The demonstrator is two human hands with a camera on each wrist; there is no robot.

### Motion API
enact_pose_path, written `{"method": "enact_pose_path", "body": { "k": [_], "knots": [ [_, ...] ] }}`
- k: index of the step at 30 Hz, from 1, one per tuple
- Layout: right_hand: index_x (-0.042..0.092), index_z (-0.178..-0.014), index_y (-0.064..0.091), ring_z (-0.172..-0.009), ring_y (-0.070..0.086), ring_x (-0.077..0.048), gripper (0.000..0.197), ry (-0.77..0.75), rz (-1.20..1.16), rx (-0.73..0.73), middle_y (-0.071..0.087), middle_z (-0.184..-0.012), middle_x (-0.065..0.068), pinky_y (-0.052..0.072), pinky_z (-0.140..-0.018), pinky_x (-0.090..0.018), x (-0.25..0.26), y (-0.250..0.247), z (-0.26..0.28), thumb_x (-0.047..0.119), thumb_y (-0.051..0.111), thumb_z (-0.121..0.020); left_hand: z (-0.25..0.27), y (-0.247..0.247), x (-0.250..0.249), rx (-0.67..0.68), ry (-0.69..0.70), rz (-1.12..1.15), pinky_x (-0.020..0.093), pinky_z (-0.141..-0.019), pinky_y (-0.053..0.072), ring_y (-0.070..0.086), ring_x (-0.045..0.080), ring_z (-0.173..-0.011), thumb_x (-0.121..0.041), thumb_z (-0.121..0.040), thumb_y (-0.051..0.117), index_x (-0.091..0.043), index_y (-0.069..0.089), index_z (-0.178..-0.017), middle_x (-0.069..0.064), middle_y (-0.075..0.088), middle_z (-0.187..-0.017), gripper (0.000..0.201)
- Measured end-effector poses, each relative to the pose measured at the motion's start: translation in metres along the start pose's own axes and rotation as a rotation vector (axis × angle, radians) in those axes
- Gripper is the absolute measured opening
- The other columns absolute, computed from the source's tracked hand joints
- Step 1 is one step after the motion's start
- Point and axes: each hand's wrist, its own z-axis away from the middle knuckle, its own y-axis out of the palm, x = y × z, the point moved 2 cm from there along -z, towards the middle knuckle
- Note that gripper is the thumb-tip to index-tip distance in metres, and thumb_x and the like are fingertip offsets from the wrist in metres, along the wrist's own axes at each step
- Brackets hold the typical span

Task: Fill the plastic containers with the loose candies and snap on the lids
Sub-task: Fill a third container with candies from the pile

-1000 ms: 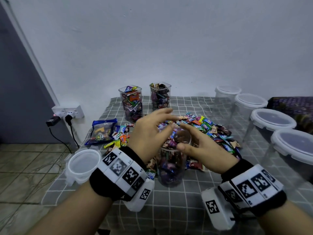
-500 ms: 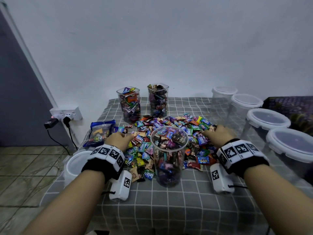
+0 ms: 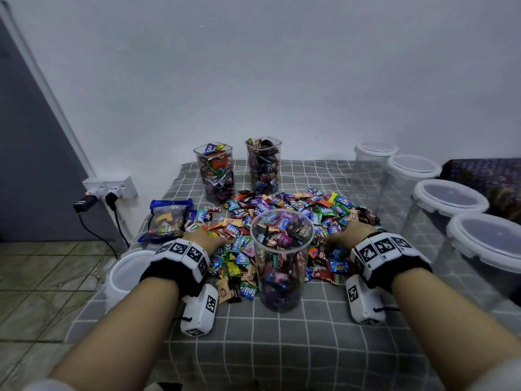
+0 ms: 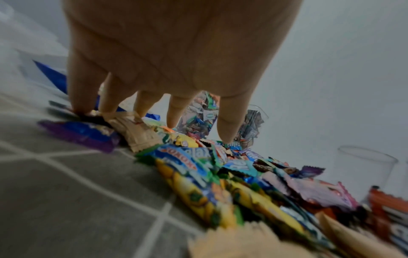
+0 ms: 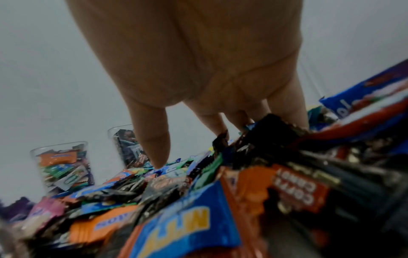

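Note:
A clear plastic container (image 3: 282,261), heaped with wrapped candies to its rim and without a lid, stands at the near edge of the loose candy pile (image 3: 284,210). My left hand (image 3: 204,235) is down on the pile's left side. In the left wrist view, the left hand (image 4: 152,122) has spread, straight fingers whose tips touch wrappers. On the pile's right side my right hand (image 3: 345,231) does the same. The right wrist view shows that hand (image 5: 209,144) with fingertips (image 5: 159,160) dug among the candies. Neither hand has closed round anything.
Two filled open containers (image 3: 215,172) (image 3: 263,165) stand at the back. Several empty lidded containers (image 3: 448,201) line the right side. A white lid (image 3: 127,275) lies at the table's left edge, a blue candy bag (image 3: 169,218) behind it. A wall socket with plugs (image 3: 110,190) is further left.
A second ago both hands hovered together over the container's mouth. They have since parted and dropped onto the candy pile on either side of it.

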Motion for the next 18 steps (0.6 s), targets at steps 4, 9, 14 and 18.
{"method": "enact_pose_path", "body": {
  "k": [4, 9, 14, 18],
  "knots": [
    [0.006, -0.129, 0.047, -0.113, 0.055, -0.026, 0.067, -0.083, 0.052, 0.038, 0.057, -0.128, -0.013, 0.044, -0.081, -0.028, 0.005, 0.002, 0.005, 0.050, 0.066, -0.081, -0.003, 0.005, -0.001, 0.059, 0.027, -0.055, 0.038, -0.102, 0.041, 0.044, 0.033, -0.128, -0.060, -0.083, 0.056, -0.013, 0.024, -0.148, 0.017, 0.033, -0.148, 0.087],
    [0.014, -0.145, 0.028, -0.126, 0.046, -0.026, 0.087, -0.191, 0.138, 0.065, 0.044, -0.142, -0.009, 0.042, -0.096, -0.033, 0.011, 0.005, 0.014, 0.047, 0.071, -0.077, 0.002, 0.010, -0.009, 0.114, 0.124, -0.088, 0.030, -0.093, 0.042, 0.048, 0.029, -0.123, -0.058, -0.084, 0.056, -0.015, 0.027, -0.146, 0.011, 0.044, -0.142, 0.080],
    [0.016, -0.148, 0.022, -0.131, 0.042, -0.026, 0.089, -0.266, 0.204, 0.082, 0.040, -0.146, -0.007, 0.039, -0.101, -0.034, 0.017, 0.005, 0.024, 0.042, 0.072, -0.078, 0.004, 0.012, -0.015, 0.186, 0.188, -0.149, 0.035, -0.102, 0.041, 0.045, 0.028, -0.128, -0.056, -0.081, 0.062, -0.024, 0.008, -0.151, 0.006, 0.036, -0.150, 0.094],
    [0.021, -0.148, 0.024, -0.131, 0.041, -0.024, 0.084, -0.308, 0.244, 0.067, 0.041, -0.146, -0.004, 0.039, -0.100, -0.032, 0.020, 0.002, 0.028, 0.038, 0.070, -0.080, 0.009, 0.011, -0.020, 0.198, 0.268, -0.186, 0.034, -0.099, 0.043, 0.047, 0.024, -0.126, -0.043, -0.081, 0.069, -0.031, 0.021, -0.149, 0.001, 0.042, -0.146, 0.085]
  ]
}}
